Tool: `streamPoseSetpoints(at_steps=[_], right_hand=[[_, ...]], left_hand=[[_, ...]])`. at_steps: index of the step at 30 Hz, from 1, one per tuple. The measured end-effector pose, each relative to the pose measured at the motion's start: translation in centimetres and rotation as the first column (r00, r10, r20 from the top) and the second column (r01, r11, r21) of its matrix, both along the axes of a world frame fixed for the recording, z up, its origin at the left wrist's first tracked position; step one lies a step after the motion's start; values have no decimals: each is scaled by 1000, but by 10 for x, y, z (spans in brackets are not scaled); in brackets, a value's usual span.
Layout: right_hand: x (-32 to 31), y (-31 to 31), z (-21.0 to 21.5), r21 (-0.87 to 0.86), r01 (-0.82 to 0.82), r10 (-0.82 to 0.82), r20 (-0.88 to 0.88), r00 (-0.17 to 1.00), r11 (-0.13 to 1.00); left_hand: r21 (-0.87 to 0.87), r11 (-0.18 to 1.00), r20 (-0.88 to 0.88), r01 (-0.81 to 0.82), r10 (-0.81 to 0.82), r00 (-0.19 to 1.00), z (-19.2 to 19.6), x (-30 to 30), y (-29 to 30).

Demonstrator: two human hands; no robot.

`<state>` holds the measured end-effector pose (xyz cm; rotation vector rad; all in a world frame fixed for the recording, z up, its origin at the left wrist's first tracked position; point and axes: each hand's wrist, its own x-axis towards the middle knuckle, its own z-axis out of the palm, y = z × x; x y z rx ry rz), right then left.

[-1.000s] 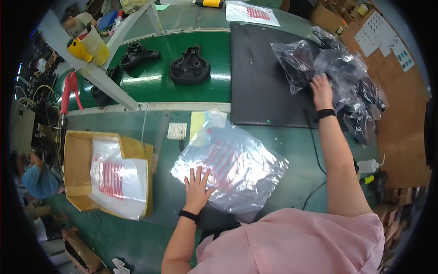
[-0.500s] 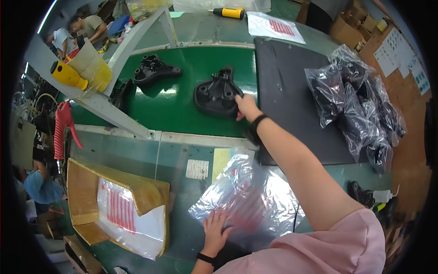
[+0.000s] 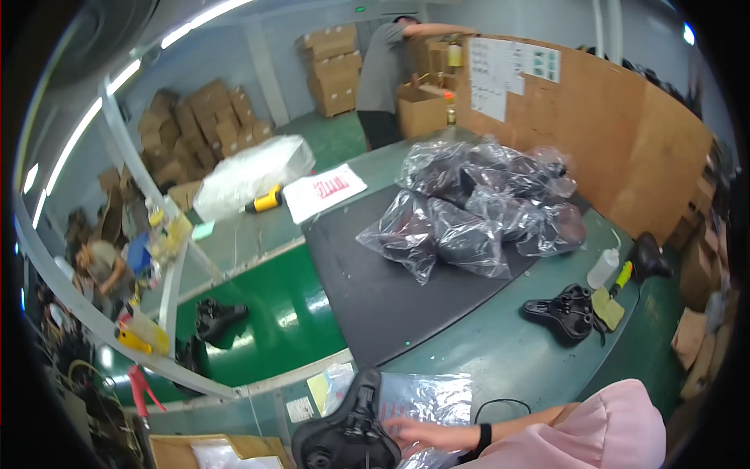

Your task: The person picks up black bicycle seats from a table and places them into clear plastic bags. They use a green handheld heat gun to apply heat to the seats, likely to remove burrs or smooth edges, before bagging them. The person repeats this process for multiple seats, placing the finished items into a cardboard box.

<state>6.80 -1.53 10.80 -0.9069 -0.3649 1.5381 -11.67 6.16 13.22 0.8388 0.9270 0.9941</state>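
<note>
A black bicycle saddle (image 3: 348, 434), underside up and nose pointing away from me, is close in front of me at the lower edge. My right hand (image 3: 426, 434) is closed at its right side, fingers partly hidden against it. Beneath and behind them lies a clear plastic bag (image 3: 437, 391) with red print. My left hand is not visible in the picture. Another saddle (image 3: 217, 319) sits on the green conveyor belt (image 3: 269, 305), and one more saddle (image 3: 564, 314) lies upturned on the bench at the right.
Several bagged saddles (image 3: 469, 227) are piled on a black mat (image 3: 375, 305). Beyond it are a printed bag stack (image 3: 324, 192) and a yellow heat gun (image 3: 266, 200). A bottle (image 3: 603, 268) and green cloth (image 3: 607, 309) stand right. A metal frame (image 3: 176, 293) crosses the belt; a person (image 3: 381, 82) stands behind.
My right hand has brought the saddle from the belt toward me, over the bag. The view has swung up and right, and my left hand has left the picture.
</note>
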Motion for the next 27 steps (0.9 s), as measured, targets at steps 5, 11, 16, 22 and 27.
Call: streamPoseSetpoints(at_steps=[5,11,16,22,27], right_hand=[[80,-66,26,37,5,0,-144,990,999],[98,-149,62,271,-89,14,267,964,958],[60,-178,87,-92,-393,177,967,185,915],[33,-206,81,-74,-205,112,977,180,976],[22,-206,71,239,-69,59,51,997,969]], left_hand=[[88,941,-292,327,-290,911,52,-8,-15],[137,897,-106,421,-409,906,59,-13,-32],[21,832,-234,554,-535,812,80,20,-71],[15,830,-240,558,-539,808,47,19,-70],[326,765,-391,555,-426,816,115,17,-72]])
